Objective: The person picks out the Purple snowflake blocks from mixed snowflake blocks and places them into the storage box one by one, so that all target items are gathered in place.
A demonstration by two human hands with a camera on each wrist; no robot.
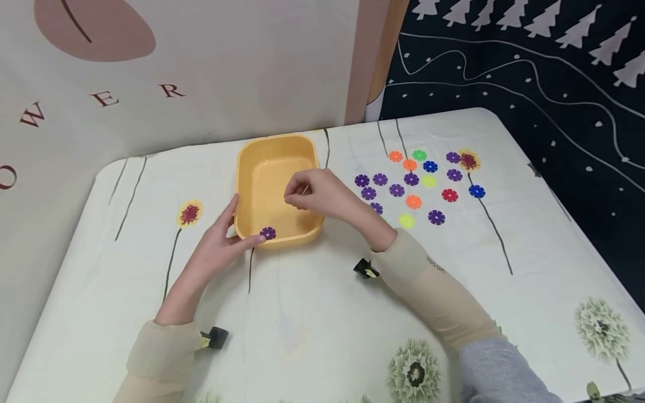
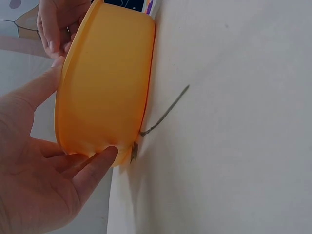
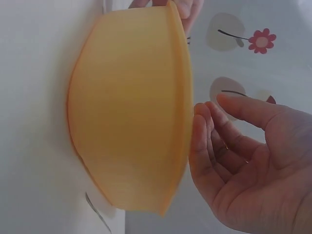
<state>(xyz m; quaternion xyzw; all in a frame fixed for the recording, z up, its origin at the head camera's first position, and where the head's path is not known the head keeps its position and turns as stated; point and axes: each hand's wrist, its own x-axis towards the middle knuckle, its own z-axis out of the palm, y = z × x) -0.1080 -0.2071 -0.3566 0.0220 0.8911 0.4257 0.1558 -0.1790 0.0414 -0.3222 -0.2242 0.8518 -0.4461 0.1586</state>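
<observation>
A yellow plastic basin (image 1: pixel 279 243) stands on the table, with one purple snowflake disc (image 1: pixel 268 233) inside by its near wall. My left hand (image 1: pixel 218 246) holds the basin's near left corner, thumb over the rim; the left wrist view shows its fingers (image 2: pixel 97 170) against the outer wall. Above the basin's right side is my right hand (image 1: pixel 317 193), fingers loosely bent. In the right wrist view a gap shows between its thumb and fingertips (image 3: pixel 201 114), and I see nothing held there. Several coloured snowflake discs (image 1: pixel 397 190) lie spread to the right of the basin.
The table (image 1: pixel 302 336) wears a white cloth printed with flowers. A pale printed curtain (image 1: pixel 252 67) hangs behind it, and a dark cloth with tree figures (image 1: pixel 504 67) covers the right side. Small black devices (image 1: pixel 366 268) sit at both wrists.
</observation>
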